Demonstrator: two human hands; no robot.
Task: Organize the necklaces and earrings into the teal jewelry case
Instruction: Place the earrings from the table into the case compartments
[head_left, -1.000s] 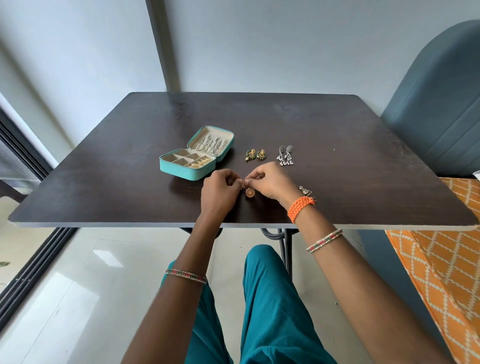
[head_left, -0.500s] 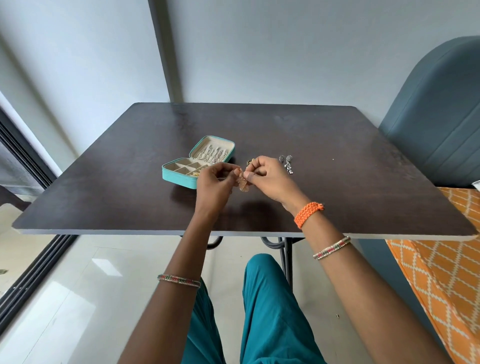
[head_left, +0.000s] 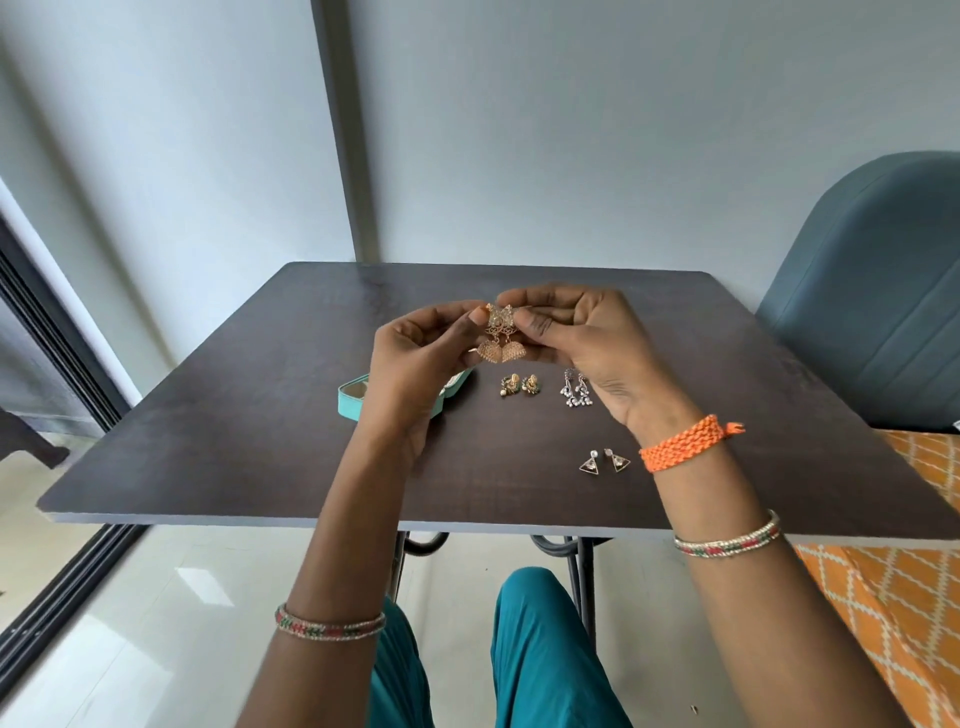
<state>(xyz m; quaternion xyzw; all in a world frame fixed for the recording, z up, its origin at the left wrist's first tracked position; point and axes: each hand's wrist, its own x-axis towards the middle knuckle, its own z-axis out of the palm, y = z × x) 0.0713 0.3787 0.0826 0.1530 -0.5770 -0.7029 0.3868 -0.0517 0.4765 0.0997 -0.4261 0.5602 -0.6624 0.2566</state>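
Both hands are raised above the dark table (head_left: 234, 441) and pinch a pair of gold bell-shaped earrings (head_left: 501, 338) between them. My left hand (head_left: 415, 364) holds the left side, my right hand (head_left: 587, 343) the right side. The teal jewelry case (head_left: 356, 402) lies open on the table behind my left hand, which hides most of it. On the table lie a small gold-green earring pair (head_left: 519, 385), a silver dangling pair (head_left: 574, 392) and a triangular pair (head_left: 605, 461).
A blue-grey padded chair (head_left: 872, 301) stands at the table's right. An orange patterned cloth (head_left: 893, 597) lies lower right. A dark window frame (head_left: 47, 332) runs along the left. My teal-clad legs (head_left: 519, 649) are under the table's front edge.
Both hands lifted the gold earring pair up from the table surface toward the camera. The view tilted upward, so the table appears lower and the case is mostly hidden.
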